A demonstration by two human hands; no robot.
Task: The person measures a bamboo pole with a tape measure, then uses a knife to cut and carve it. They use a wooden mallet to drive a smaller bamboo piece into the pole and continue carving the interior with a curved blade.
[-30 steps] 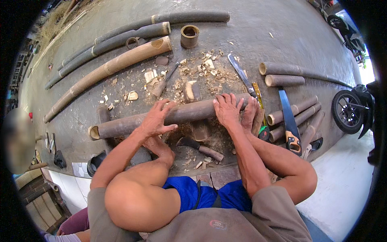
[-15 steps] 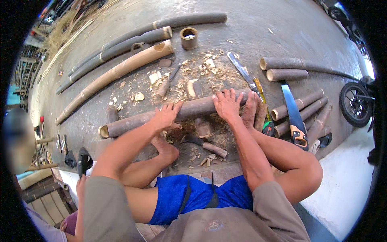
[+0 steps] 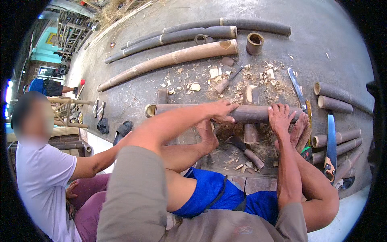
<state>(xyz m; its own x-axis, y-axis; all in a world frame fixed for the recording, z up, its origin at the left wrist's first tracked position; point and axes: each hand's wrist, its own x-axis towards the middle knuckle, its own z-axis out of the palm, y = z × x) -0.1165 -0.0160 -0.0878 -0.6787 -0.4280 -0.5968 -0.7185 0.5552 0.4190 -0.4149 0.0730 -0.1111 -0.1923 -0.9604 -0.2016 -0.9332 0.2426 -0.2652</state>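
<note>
A long brown bamboo tube (image 3: 252,114) lies crosswise before me, resting on a short notched bamboo block (image 3: 251,133). My left hand (image 3: 221,111) is curled over the top of its middle, fingers pointing right. Toward its right end, my right hand (image 3: 281,117) grips it from above with fingers somewhat apart. My right foot (image 3: 297,127) presses by that end, next to the hand. The open left end shows a pale rim. Below the tube lies a curved blade with a wooden handle (image 3: 253,158). Beyond it is a chisel-like tool (image 3: 227,82) among wood chips.
Long bamboo poles (image 3: 169,57) lie at the back, beside a short bamboo cup (image 3: 254,43). To the right are a handsaw (image 3: 331,141), a long blade (image 3: 296,85), a tape measure (image 3: 307,153) and cut tubes (image 3: 335,103). A seated person (image 3: 46,169) is close on my left.
The view has turned left, so the floor and tools sit farther right and more of the person beside me shows. Both hands stay on the bamboo tube.
</note>
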